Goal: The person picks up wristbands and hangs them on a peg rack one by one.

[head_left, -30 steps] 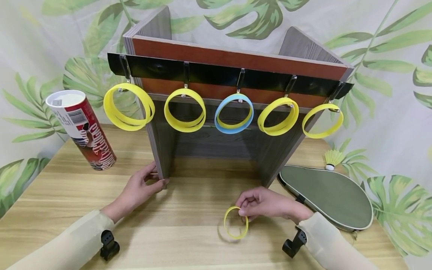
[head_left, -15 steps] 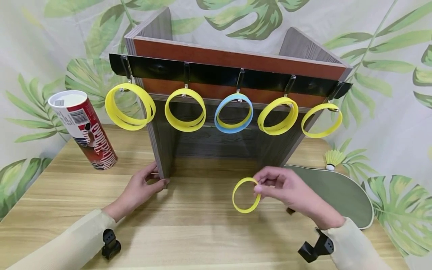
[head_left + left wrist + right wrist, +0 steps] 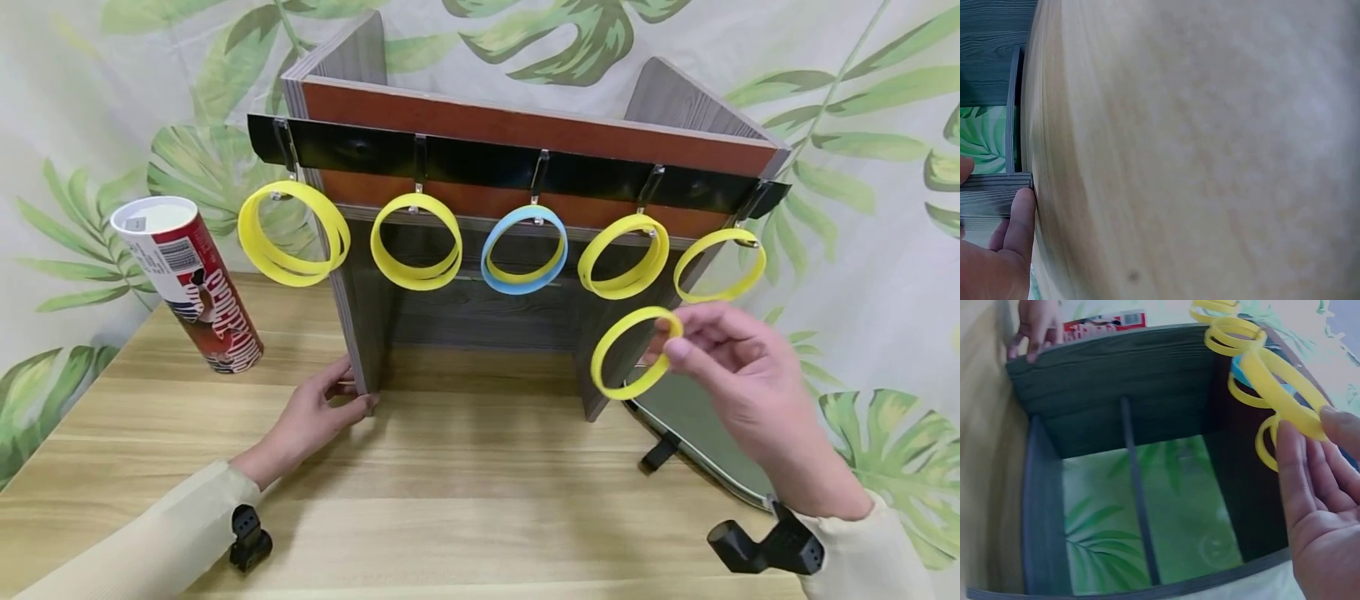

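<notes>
My right hand [image 3: 757, 392] pinches a yellow silicone wristband [image 3: 626, 392] between thumb and fingers, held in the air below the rightmost hanging yellow wristband [image 3: 718, 295]. The right wrist view shows the held band close up, overlapping the hanging ones. My left hand [image 3: 303, 429] grips the lower front edge of the wooden stand's left side panel [image 3: 348, 337], thumb on the front and fingers partly hidden behind. Across the stand's front runs a black strip [image 3: 480, 167] with several metal hooks. Yellow wristbands hang from them, with a blue wristband [image 3: 517, 289] on the middle hook.
A red and white snack canister [image 3: 213, 308] stands left of the stand. On the right lies a green zipped case [image 3: 731, 454], partly covered by my right hand and forearm. A leaf-patterned cloth [image 3: 570, 42] hangs behind the wooden table [image 3: 420, 533].
My right hand has lifted the yellow wristband from low over the table, up and to the right, near the right end of the hook strip. My left hand has stayed on the panel.
</notes>
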The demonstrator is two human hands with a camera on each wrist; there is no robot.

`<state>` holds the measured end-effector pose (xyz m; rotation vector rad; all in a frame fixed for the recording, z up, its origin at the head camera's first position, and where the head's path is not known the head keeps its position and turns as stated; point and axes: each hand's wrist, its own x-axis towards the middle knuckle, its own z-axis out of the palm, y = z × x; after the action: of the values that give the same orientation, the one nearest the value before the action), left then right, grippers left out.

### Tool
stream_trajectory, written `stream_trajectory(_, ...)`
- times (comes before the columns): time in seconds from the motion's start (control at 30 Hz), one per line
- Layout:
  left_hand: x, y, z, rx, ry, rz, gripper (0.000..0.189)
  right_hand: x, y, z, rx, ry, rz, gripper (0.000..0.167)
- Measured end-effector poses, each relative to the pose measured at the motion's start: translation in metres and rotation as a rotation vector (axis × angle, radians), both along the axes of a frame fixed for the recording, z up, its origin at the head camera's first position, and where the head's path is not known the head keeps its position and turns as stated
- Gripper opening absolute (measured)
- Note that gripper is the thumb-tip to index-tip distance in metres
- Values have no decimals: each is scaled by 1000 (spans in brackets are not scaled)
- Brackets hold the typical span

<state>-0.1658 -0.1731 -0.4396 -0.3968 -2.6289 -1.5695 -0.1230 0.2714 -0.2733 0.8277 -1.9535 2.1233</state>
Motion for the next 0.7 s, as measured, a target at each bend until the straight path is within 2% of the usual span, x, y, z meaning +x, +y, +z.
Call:
stream_trajectory(0.1,-1,0,0,-6,6,2,58,-4,7,7,-189,19,58,32)
stream_trajectory(0.2,-1,0,1,-1,10,-1,59,-7,11,14,-360,42,83,31)
stream_trajectory(0.27,-1,0,1,6,11,-6,59,-8,11,18,-436,56,30,27)
stream_trajectory(0.37,-1,0,0,9,15,-8,59,-9,8,25,-462,70,-139,21)
stream_trajectory(0.5,-1,0,1,7,15,-5,59,-13,6,29,-521,32,-256,16)
stream_trajectory(0.6,0,1,1,6,8,-6,60,-18,8,28,-602,5,-240,15)
stream_trajectory(0.7,0,0,1,7,4,-5,61,-22,8,28,-613,-1,-263,14)
